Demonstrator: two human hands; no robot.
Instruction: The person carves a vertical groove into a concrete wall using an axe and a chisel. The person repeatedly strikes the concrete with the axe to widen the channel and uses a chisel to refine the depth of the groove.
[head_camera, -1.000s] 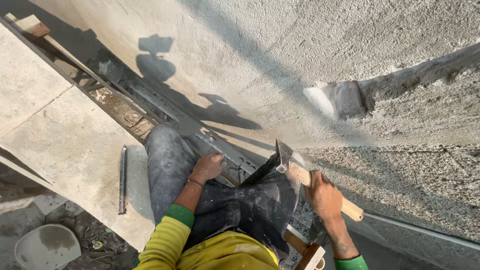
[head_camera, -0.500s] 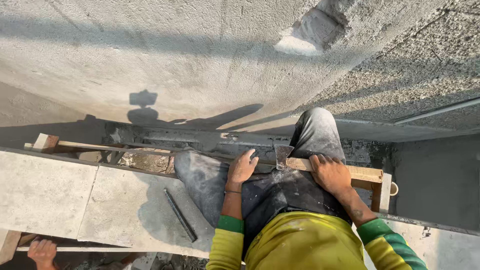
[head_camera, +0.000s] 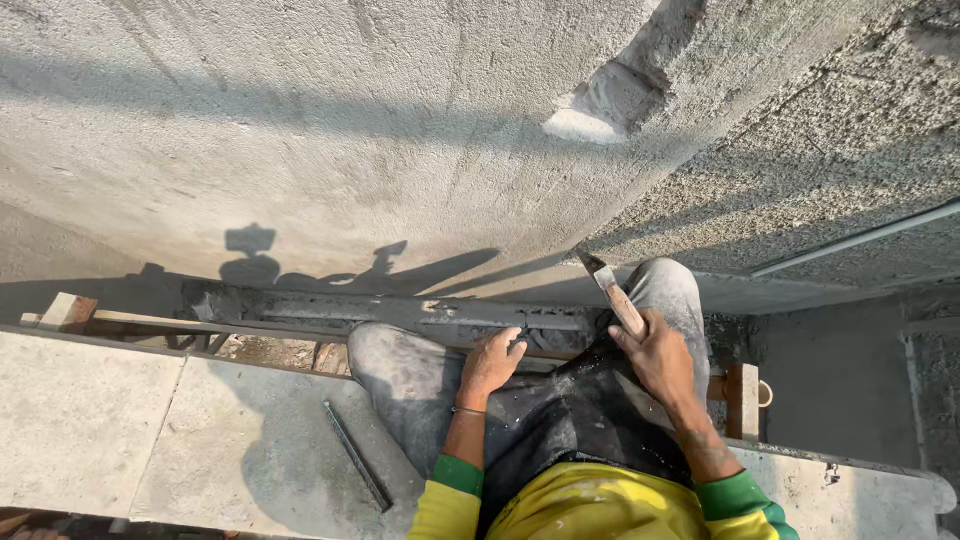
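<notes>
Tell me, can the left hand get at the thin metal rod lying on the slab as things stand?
Probably yes. The left hand rests empty on the knee, and the rod lies bare on the slab on that same side, with nothing over it. Only the person's own leg lies between.

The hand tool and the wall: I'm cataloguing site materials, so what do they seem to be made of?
The hand tool in the right hand looks like a pale, unpainted wooden handle with a dark, dull metal blade at its tip; the blade is too small to be sure. The wall seems to be grey cement plaster, smooth and matte on the left, coarse and pebbly on the right.
</notes>
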